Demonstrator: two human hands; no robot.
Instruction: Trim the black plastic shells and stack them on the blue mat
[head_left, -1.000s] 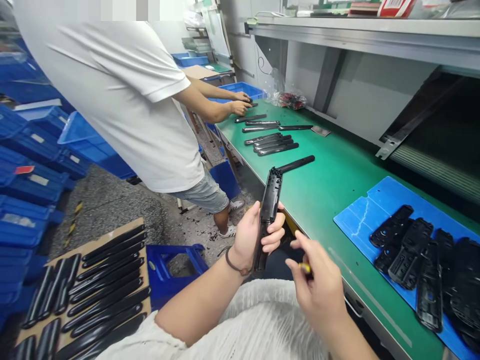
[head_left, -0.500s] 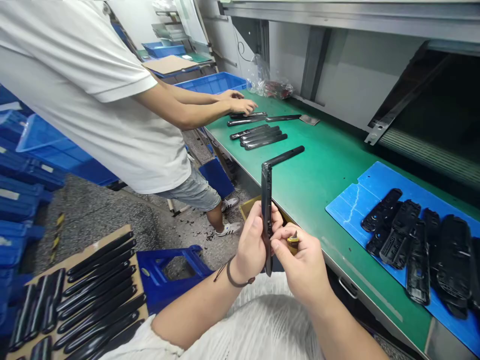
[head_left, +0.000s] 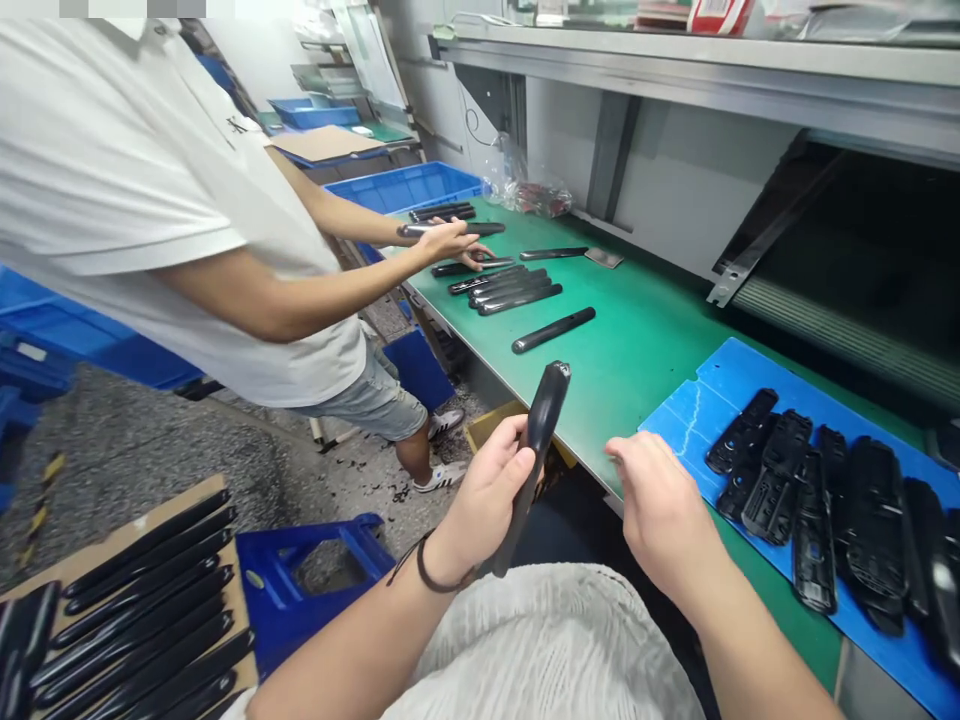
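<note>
My left hand (head_left: pixel 486 497) is closed around the lower part of a long black plastic shell (head_left: pixel 541 428). The shell is held tilted up, its rounded back toward me, just off the near edge of the green table (head_left: pixel 645 350). My right hand (head_left: pixel 660 510) hovers a little to the right at the table's edge. Its back faces me and its fingers are curled, so what they hold is hidden. A single black shell (head_left: pixel 553 330) lies on the table beyond.
A blue mat (head_left: pixel 739 375) on the right carries several black inner shells (head_left: pixel 817 490). A co-worker in a white shirt (head_left: pixel 150 200) holds a black piece (head_left: pixel 450 230) over a row of shells (head_left: pixel 506 290). A cardboard tray of shells (head_left: pixel 142 610) and a blue stool (head_left: pixel 315 570) stand on the floor at left.
My left hand turned the shell from edge-on to back-up and tilted it right. My right hand came off it and moved right. The co-worker lifted a piece.
</note>
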